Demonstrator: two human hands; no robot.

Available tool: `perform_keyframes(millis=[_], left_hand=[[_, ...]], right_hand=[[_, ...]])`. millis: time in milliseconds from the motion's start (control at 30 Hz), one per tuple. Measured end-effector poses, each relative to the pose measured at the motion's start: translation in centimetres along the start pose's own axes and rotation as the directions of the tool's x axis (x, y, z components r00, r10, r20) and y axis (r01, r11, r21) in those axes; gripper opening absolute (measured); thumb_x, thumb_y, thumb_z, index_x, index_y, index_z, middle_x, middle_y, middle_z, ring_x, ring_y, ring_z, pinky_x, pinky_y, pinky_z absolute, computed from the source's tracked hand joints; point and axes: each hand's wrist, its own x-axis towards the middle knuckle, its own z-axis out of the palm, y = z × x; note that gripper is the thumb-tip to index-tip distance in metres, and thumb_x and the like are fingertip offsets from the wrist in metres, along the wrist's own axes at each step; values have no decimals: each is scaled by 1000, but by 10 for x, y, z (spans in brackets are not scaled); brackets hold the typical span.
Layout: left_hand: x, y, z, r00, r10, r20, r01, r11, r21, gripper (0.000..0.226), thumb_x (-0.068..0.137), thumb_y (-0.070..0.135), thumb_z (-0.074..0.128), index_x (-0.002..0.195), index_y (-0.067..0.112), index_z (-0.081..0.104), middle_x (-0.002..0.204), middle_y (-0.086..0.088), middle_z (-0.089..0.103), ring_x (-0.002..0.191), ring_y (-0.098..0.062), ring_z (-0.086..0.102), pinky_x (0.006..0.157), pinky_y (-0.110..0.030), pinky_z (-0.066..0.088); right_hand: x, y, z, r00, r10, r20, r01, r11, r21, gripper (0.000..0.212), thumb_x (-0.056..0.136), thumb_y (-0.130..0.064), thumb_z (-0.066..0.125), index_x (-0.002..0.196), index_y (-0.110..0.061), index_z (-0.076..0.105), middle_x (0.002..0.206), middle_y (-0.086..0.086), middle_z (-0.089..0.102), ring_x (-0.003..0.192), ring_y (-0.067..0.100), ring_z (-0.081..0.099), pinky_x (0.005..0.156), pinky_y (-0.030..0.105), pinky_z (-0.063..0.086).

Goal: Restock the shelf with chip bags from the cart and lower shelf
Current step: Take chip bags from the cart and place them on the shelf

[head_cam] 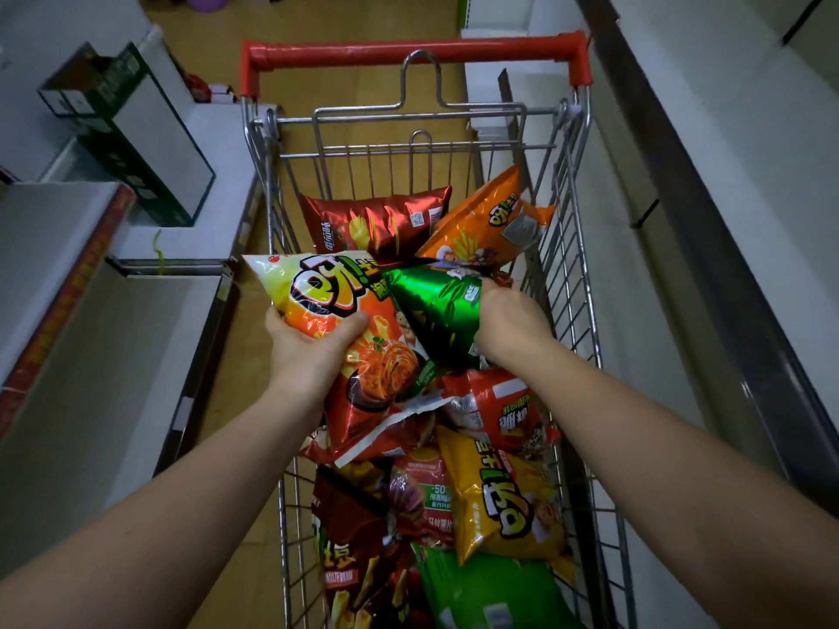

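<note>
I am looking down an aisle with a tan floor (pixel 358 43), pale shelving units rising on my right (pixel 735 143) and grey empty shelves (pixel 91 356) on my left, one edged with a red strip whose print is too blurred to read. A dark green carton (pixel 136 129) stands on the left unit further back. Between the 2 sides stands the wire cart (pixel 576 247), its red handle (pixel 408 49) at the far end, its basket holding a heap of chip bags. My left hand (pixel 308 347) grips an orange and pale yellow bag (pixel 336 301) by its side, thumb curled over the front, holding it above the heap; big yellow-green cartoon lettering runs across it, in a script I can't make out cleanly. My right hand (pixel 508 320) is curled round the edge of a shiny green bag (pixel 436 311), which touches the orange one. Beyond them a dark red bag (pixel 377 220) leans on the cart's far end with an orange bag (pixel 486 220) just beside it. Nearer me lie a red bag (pixel 499 410), a yellow bag (pixel 504 497) with the same cartoon lettering, a maroon bag (pixel 358 560), a flat green bag (pixel 481 596), and a red packet (pixel 426 488) whose label seems to read "-50".
</note>
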Motion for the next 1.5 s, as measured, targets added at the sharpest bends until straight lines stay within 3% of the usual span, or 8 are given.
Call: perform_keyframes(millis=[267, 367, 600, 700, 800, 900, 1100, 1500], left_hand=[[-11, 17, -17, 999, -24, 43, 13, 972, 235, 113, 53, 36, 90, 144, 27, 23, 120, -4, 55, 104, -28, 59, 93, -55, 48], [-24, 9, -13, 997, -18, 69, -5, 949, 314, 102, 67, 22, 84, 145, 23, 18, 115, -4, 51, 103, -27, 54, 99, -50, 43], [-36, -17, -3, 1000, 7, 17, -12, 965, 263, 103, 70, 21, 82, 147, 23, 13, 132, -10, 49, 116, -30, 53, 102, -51, 41], [-32, -20, -2, 999, 32, -4, -30, 967, 254, 104, 70, 22, 82, 147, 22, 13, 135, -9, 47, 121, -30, 50, 104, -51, 39], [-27, -23, -2, 1000, 25, -19, -19, 970, 244, 105, 69, 25, 83, 148, 24, 13, 136, -9, 46, 121, -30, 49, 105, -51, 39], [-22, -27, -2, 999, 19, -40, -9, 969, 245, 107, 68, 28, 84, 147, 25, 13, 137, -8, 47, 122, -30, 49, 105, -52, 38], [-15, -33, -1, 998, 25, -54, -8, 956, 293, 109, 68, 31, 83, 148, 25, 10, 140, -10, 43, 127, -31, 45, 107, -52, 36], [-18, -42, -5, 999, 38, -15, -31, 940, 340, 112, 68, 31, 83, 149, 28, 5, 141, -10, 43, 127, -32, 46, 107, -52, 36]], right_hand=[[-64, -16, 22, 982, -185, 34, 187, 981, -58, 40, 97, -35, 43, 127, -10, 50, 126, 11, 54, 120, 27, 44, 96, 37, 37], [-59, -9, 33, 975, -212, -61, 213, 977, 13, 30, 99, -25, 37, 119, -15, 57, 118, 9, 60, 114, 25, 48, 98, 37, 32], [-34, 8, 38, 995, -40, 86, 27, 988, 153, 50, 102, -35, 26, 149, -22, 16, 140, 13, 42, 117, 32, 49, 90, 39, 41], [-25, 4, 34, 997, -83, 5, 83, 997, 7, 42, 103, -35, 23, 134, -16, 45, 118, 15, 56, 107, 32, 55, 83, 38, 40], [-14, 0, 31, 988, -116, -100, 110, 992, -58, 44, 100, -42, 35, 113, -13, 64, 109, 14, 63, 107, 30, 53, 88, 37, 38], [-2, 5, 33, 1000, -13, -13, 16, 962, 273, 38, 89, -45, 58, 110, -14, 67, 123, 13, 55, 119, 28, 46, 94, 34, 38], [18, 15, 28, 958, 67, 280, -209, 832, 514, 92, 73, -42, 76, 145, -12, 28, 146, 10, 38, 132, 30, 39, 107, 41, 36], [-2, 5, 25, 909, 70, 410, -306, 780, 546, 76, 75, -37, 76, 133, -2, 42, 121, 4, 51, 114, 26, 52, 88, 30, 43]])
